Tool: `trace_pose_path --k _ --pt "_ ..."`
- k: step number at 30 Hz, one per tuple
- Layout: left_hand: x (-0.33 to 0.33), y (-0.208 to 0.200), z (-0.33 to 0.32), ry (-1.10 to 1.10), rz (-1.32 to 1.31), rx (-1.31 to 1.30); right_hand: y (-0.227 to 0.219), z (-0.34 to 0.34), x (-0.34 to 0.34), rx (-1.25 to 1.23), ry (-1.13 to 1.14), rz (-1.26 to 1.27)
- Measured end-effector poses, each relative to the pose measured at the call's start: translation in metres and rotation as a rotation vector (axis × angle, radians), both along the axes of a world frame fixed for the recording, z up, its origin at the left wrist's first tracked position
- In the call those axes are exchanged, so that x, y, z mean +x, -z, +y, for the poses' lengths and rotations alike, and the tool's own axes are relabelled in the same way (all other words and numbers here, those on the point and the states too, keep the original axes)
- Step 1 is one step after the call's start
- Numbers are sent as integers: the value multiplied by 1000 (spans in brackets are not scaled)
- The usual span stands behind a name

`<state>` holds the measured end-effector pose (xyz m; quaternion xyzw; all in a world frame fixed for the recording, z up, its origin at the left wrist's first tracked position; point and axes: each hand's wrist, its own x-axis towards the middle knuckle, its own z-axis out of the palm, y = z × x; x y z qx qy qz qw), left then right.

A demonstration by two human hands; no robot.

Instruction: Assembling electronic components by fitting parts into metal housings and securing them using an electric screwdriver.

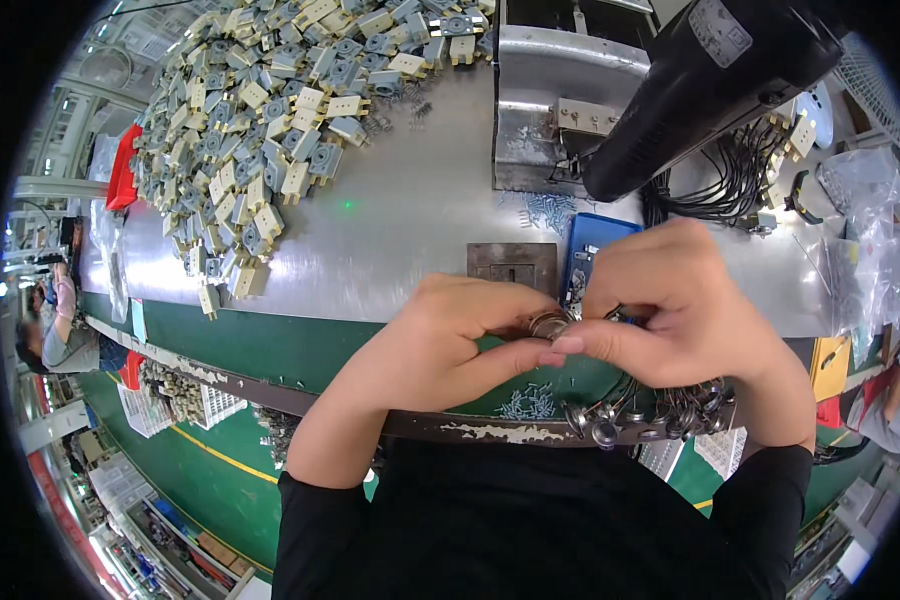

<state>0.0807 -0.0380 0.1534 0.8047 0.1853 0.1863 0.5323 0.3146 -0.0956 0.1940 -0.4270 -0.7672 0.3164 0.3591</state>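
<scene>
Above the green front strip of the bench, my left hand (460, 335) and my right hand (660, 310) meet at their fingertips. Between them is a small round metal part (548, 325), mostly covered by the fingers. My left thumb and forefinger pinch it from the left, and my right thumb presses its right side. My right fingers are curled, with a bit of dark wire showing near them. Just beyond the hands are a flat metal fixture block (511, 262) and a blue tray (602, 229) of small parts. Several round metal parts on wires (604, 432) lie near my right wrist.
A big pile of grey and cream blocks (260, 140) covers the back left. A black cylindrical machine body (700, 90) leans over the bench at right. Loose screws (528, 402) lie at the front edge. Black cables (715, 185) and clear bags (865, 200) are farther right. Other people sit at both sides.
</scene>
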Motion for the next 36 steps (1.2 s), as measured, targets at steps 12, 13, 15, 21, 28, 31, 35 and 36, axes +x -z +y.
trace_pose_path --k 12,13,15,21,28,31,35,36 --pt "-8 -7 -4 34 -137 -38 8 6 -6 -557 -68 299" --pt "-11 -5 -5 21 -139 -232 5 6 -10 -510 11 288" --pt "-13 0 -15 17 -277 -569 3 3 -17 -304 96 247" --pt "-22 20 -17 44 -592 -1252 10 2 -19 153 -44 23" --pt "-10 -3 -16 -377 -319 -518 9 -3 -28 4 5 123" --pt "-3 -6 -11 -519 -153 261 14 -6 -34 -37 116 148" --pt "-3 -2 -7 -540 -212 250 23 -5 -37 105 139 101" --pt "-7 -3 -3 -472 -209 237 25 -2 -36 206 116 89"
